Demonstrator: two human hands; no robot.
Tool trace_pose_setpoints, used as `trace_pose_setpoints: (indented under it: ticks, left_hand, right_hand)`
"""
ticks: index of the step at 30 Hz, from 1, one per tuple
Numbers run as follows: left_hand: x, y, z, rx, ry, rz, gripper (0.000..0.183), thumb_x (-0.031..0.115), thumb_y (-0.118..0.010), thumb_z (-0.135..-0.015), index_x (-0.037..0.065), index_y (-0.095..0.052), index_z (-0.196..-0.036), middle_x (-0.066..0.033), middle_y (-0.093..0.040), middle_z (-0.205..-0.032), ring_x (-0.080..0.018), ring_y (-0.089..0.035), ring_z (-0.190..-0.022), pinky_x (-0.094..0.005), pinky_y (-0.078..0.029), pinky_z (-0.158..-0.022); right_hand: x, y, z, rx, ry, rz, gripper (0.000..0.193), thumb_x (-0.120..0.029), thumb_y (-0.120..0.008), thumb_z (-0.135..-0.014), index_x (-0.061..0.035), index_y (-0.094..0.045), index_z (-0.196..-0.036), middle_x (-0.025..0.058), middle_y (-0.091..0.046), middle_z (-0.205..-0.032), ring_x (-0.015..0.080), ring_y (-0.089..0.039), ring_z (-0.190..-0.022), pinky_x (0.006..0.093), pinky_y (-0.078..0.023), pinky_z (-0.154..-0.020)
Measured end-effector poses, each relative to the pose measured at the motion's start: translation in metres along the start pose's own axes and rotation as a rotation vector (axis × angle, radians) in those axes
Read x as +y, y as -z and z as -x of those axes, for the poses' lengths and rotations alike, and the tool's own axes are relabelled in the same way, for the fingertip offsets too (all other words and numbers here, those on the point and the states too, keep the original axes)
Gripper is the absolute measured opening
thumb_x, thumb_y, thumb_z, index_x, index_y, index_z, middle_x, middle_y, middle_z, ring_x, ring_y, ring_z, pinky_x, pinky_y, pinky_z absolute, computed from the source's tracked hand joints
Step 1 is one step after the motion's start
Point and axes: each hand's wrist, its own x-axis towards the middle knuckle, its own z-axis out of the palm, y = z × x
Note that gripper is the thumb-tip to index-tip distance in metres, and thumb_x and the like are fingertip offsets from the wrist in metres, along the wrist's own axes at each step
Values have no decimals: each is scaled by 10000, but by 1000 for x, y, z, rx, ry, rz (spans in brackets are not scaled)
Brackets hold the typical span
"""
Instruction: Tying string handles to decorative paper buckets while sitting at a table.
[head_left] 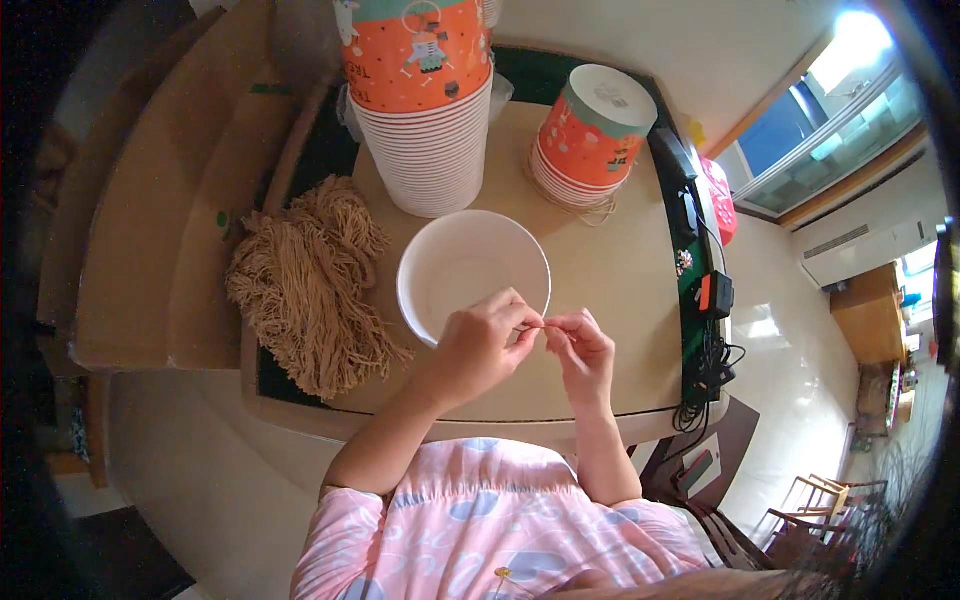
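Observation:
My left hand (485, 342) and my right hand (582, 350) meet fingertip to fingertip at the near right rim of a white paper bucket (470, 240). Both are closed in a pinch, and whatever lies between the fingertips is too small to make out. The bucket stands with its mouth up, its inside showing plain white. To its left lies a big bundle of tan cords (305, 290), loose ends hanging toward the table's front edge.
Behind the bucket rises a tall stack of orange-patterned paper buckets (425, 140). A shorter upside-down stack (590, 135) stands at the back right, cord around its base. Black cables and adapters (715, 340) line the table's right edge. Cardboard boxes (180, 200) stand left.

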Motion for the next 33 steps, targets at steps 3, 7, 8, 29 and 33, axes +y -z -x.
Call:
trace_pose_setpoints:
  ticks: [3,7,8,29,33]
  left_hand:
    - [2,-3,1,58,49,-40,103,31,-679,-753,56,-608,-824,-69,-592,-818,-257,-627,-731,-358,-514,-623]
    - [0,-10,3,156,-1,-172,85,54,-674,-753,72,-607,-802,-54,-589,-826,-239,-625,-749,-364,-518,-636]
    - [1,-10,3,156,-2,-171,85,54,-674,-753,72,-607,-802,-54,-589,-826,-239,-625,-749,-364,-518,-636]
    - [9,-17,12,250,81,-236,73,80,-690,-749,70,-623,-776,-57,-581,-782,-248,-613,-718,-382,-508,-617]
    - [10,-4,8,207,178,-66,65,37,-670,-752,51,-617,-786,-68,-608,-765,-234,-626,-656,-345,-512,-588]
  right_hand:
    - [-4,-5,-1,25,-24,35,77,11,-602,-882,26,-654,-938,29,-549,-857,76,-539,-709,197,-434,-625]
    - [-5,-6,-1,28,-147,-90,83,-26,-596,-901,23,-646,-947,10,-565,-802,72,-540,-687,195,-430,-612]
    - [-4,-5,-1,29,-146,-90,83,-26,-596,-901,23,-646,-947,10,-565,-802,72,-540,-687,195,-430,-612]
    - [-4,-14,7,35,-358,-476,105,-49,-602,-908,27,-639,-971,22,-625,-817,93,-556,-688,211,-452,-647]
    - [-12,-19,7,86,-14,-12,172,15,-647,-842,-5,-627,-1011,35,-620,-885,81,-539,-676,204,-443,-634]
